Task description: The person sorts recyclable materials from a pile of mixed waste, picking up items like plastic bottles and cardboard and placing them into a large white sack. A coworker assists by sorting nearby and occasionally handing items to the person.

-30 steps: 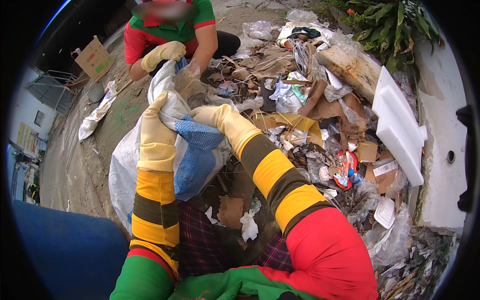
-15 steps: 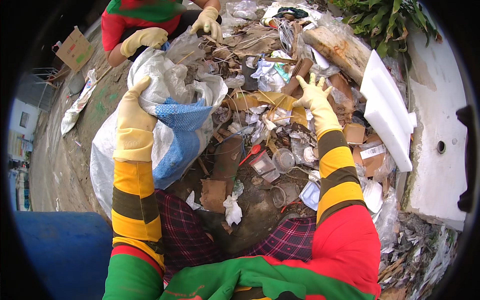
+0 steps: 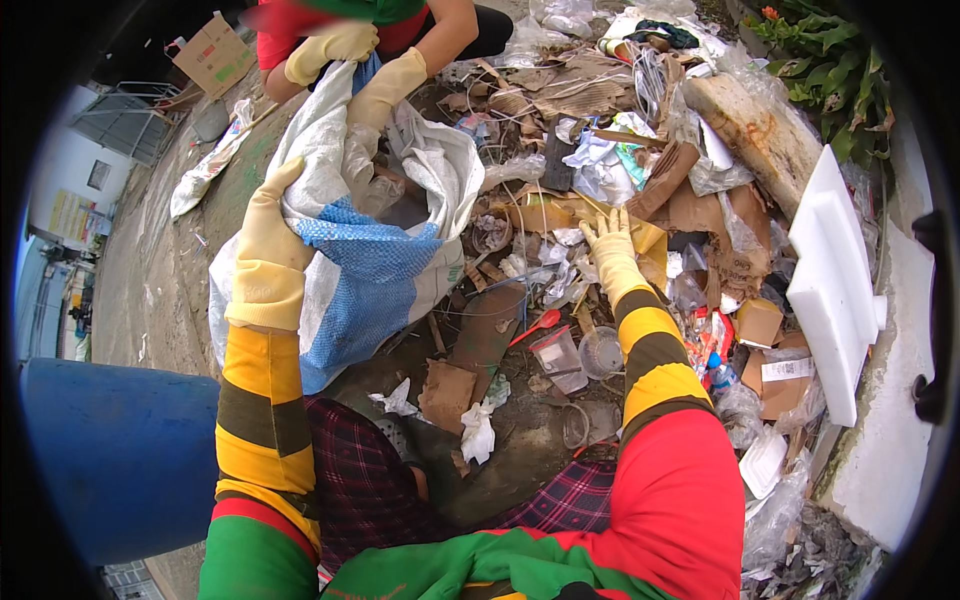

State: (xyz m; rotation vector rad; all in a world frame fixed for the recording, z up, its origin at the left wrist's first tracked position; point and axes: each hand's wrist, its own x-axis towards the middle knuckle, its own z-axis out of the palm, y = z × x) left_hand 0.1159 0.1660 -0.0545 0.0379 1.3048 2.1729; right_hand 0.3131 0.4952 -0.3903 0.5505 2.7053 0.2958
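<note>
My left hand [image 3: 272,235], in a cream rubber glove, is closed on the rim of a white and blue woven sack [image 3: 365,260]. The sack's mouth gapes upward. Over the litter pile my right hand [image 3: 612,250], gloved alike, has its fingers spread and holds nothing; its fingertips are at a yellowish-brown sheet [image 3: 650,245], and whether they touch it I cannot tell. Crumpled white paper [image 3: 548,262] lies just left of that hand. Opposite me a co-worker's gloved hand [image 3: 388,92] reaches into the sack, around clear plastic film; their other glove [image 3: 330,48] grips its far edge.
Below my right hand lie a red plastic spoon [image 3: 540,324], a clear tub [image 3: 560,358] and a clear round cup [image 3: 601,352]. White foam [image 3: 835,290] leans by the wall at right, near a stained foam slab [image 3: 750,135]. A blue drum [image 3: 120,460] stands at my left.
My right hand has come nearer to me across the pile. The co-worker's hand has moved from the pile into the sack. The view has swung left; my left hand keeps its hold.
</note>
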